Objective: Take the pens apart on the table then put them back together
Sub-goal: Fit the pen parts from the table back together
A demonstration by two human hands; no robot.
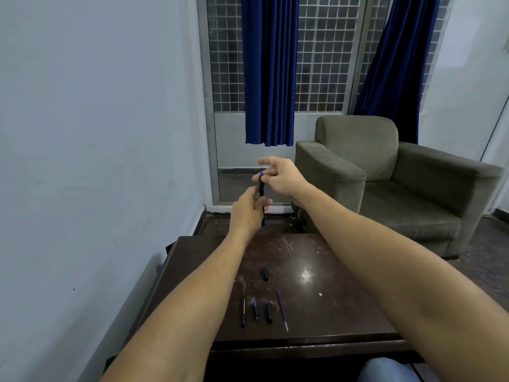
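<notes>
Both arms are stretched out above the far end of the dark wooden table (316, 321). My left hand (248, 209) grips the lower half of a black pen barrel (261, 190) held upright. My right hand (281, 176) pinches the blue piece (261, 174) at the barrel's top end. Loose pen parts lie on the table: a black cap (265, 274) alone, then a row with a black barrel (243, 312), a blue-tipped piece (256, 311), another black cap (268, 312) and a thin purple refill (282, 310).
A grey-green armchair (385, 183) stands beyond the table on the right. Blue curtains (270, 70) hang over a grilled window and door. A pale wall runs along the left. My knee in blue fabric (385, 370) shows at the bottom.
</notes>
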